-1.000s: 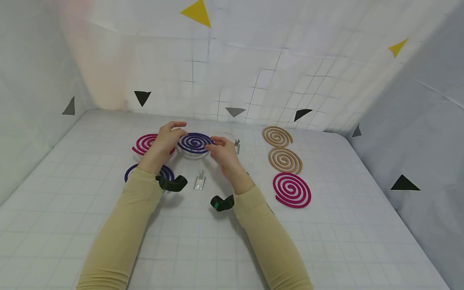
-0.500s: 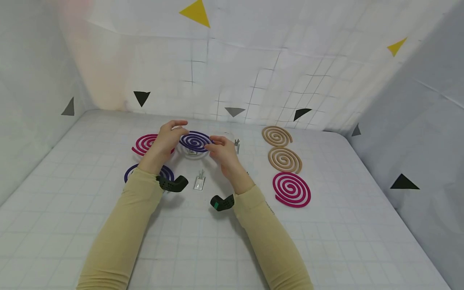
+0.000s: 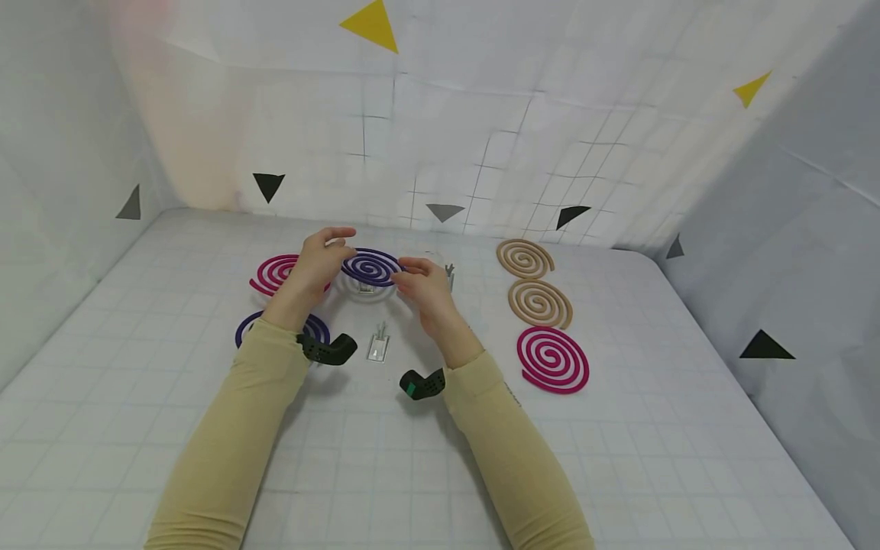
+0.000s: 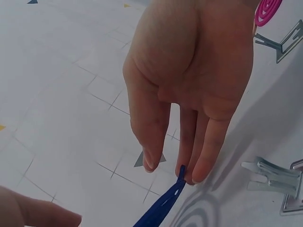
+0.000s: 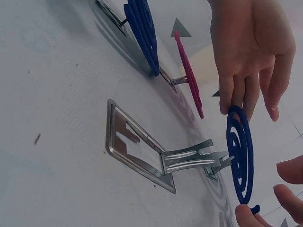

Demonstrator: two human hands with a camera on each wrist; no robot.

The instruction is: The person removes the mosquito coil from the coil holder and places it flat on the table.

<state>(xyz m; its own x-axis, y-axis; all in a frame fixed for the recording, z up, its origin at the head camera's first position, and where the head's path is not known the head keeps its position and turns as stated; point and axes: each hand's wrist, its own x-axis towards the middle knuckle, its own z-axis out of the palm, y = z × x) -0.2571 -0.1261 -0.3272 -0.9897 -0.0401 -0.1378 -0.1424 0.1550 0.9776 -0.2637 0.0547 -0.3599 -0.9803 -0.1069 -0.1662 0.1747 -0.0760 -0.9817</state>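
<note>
A dark-blue mosquito coil is held nearly level between both hands, above a metal coil stand. My left hand is at its left edge. In the left wrist view the straight fingertips touch the coil's edge, and the thumb stays apart from it. My right hand is at the opposite edge. In the right wrist view one fingertip lies against the coil's lower end, while two other digits are spread away from it. Part of the right hand falls outside that view.
On stands at left are a pink coil and another blue coil, partly behind the left arm. Bare stands are nearby, one in front. Two tan coils and a pink coil lie flat at right.
The held coil has risen slightly and shifted a little right, with its far edge tipped up; more of the stand beneath shows. Both hands have barely moved.
</note>
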